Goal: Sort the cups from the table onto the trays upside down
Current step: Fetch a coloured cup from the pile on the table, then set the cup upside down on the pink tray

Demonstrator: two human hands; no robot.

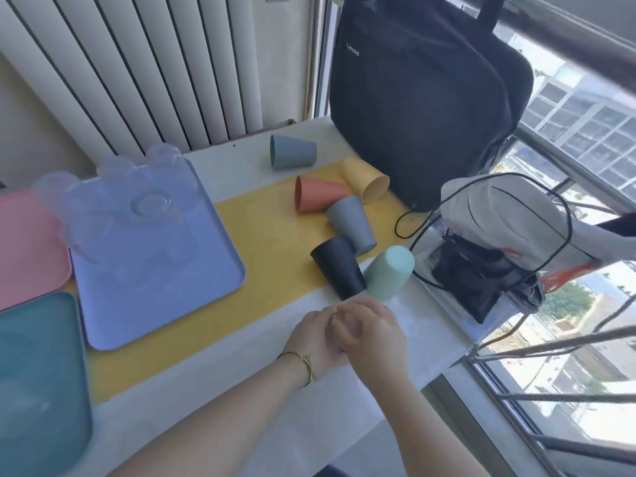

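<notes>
Just beyond clasped left hand (315, 333) and right hand (370, 333): black cup (339, 266), mint cup (390, 271); grasp contents unclear.

Looks like a home or flat, high up: white radiator (113, 63) on wall, barred window (568, 139) overlooking buildings, black laptop backpack (423, 98) parked on the worktop (241, 373).

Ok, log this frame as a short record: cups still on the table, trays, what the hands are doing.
loose cups: six lying on the table: blue, yellow, orange, grey, black, mint
purple tray: clear cups, blurred
pink tray: looks bare
teal tray: looks bare
left hand: clasped with right hand, no cup visibly held
</notes>
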